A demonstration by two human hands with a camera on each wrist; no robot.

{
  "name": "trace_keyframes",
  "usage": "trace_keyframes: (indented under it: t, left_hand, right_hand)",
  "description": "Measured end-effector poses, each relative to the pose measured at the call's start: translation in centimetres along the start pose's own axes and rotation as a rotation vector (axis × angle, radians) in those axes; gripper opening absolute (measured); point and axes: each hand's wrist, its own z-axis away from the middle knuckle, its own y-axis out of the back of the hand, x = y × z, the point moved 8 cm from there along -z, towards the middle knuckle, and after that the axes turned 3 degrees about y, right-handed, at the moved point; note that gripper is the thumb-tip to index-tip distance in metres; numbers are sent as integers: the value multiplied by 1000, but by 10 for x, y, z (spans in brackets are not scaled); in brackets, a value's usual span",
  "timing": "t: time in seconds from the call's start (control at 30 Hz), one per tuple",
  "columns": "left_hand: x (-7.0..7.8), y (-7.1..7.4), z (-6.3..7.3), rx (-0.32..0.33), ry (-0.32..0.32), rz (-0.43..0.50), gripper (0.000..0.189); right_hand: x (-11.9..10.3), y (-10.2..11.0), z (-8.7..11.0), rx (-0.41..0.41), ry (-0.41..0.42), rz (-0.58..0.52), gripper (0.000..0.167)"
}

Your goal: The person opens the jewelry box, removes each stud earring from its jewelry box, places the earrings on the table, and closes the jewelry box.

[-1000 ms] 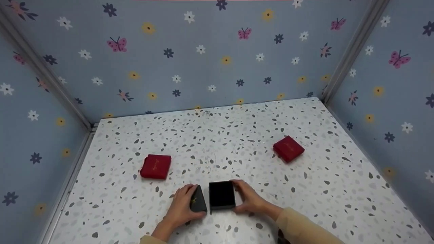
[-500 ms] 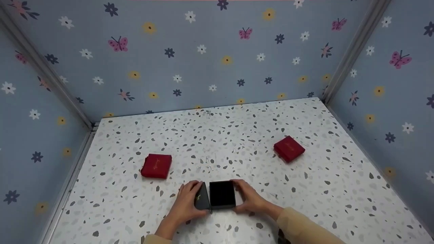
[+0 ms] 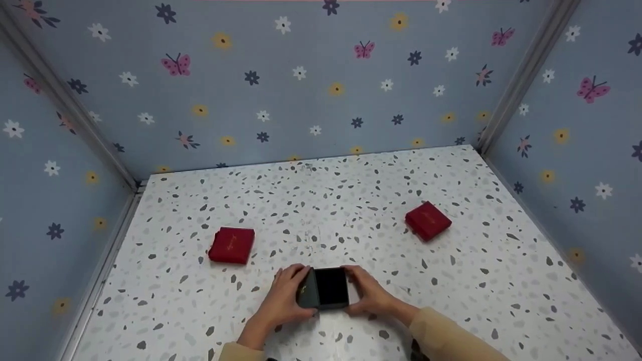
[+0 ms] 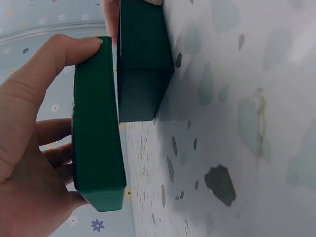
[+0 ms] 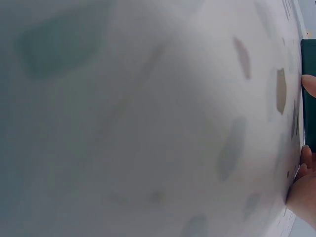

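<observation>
In the head view my left hand [image 3: 287, 297] grips a dark green box lid [image 3: 308, 292] with gold lettering, thumb at the near edge and fingers at the far edge. The lid is tilted and overlaps the left side of the open box base [image 3: 332, 288], which has a black inside. The left wrist view shows the lid [image 4: 98, 123] held right above the base [image 4: 143, 64], with a thin gap between. My right hand [image 3: 372, 295] holds the base at its right side, on the table; the right wrist view catches only a strip of the base [image 5: 310, 116] and fingertips.
A red box [image 3: 231, 245] with gold lettering lies left of my hands on the speckled white table [image 3: 326, 200]. Another red box [image 3: 428, 221], turned at an angle, lies farther back on the right. Blue flowered panels [image 3: 301, 100] enclose the table at the back and sides.
My left hand has brought the lid rightward from beside the base to over its left edge, tilting it. My right hand and the base have stayed in place.
</observation>
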Motion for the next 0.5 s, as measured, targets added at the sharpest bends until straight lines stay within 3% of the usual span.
trace_keyframes:
  t: [0.33,0.5]
  left_hand:
    - [12,-10,-11,9,-23,33,87]
    - [18,-13,-17,12,-58,40,86]
  right_hand:
    - [3,0,1,-4,45,-8,89]
    - [-11,2,0,6,49,8,87]
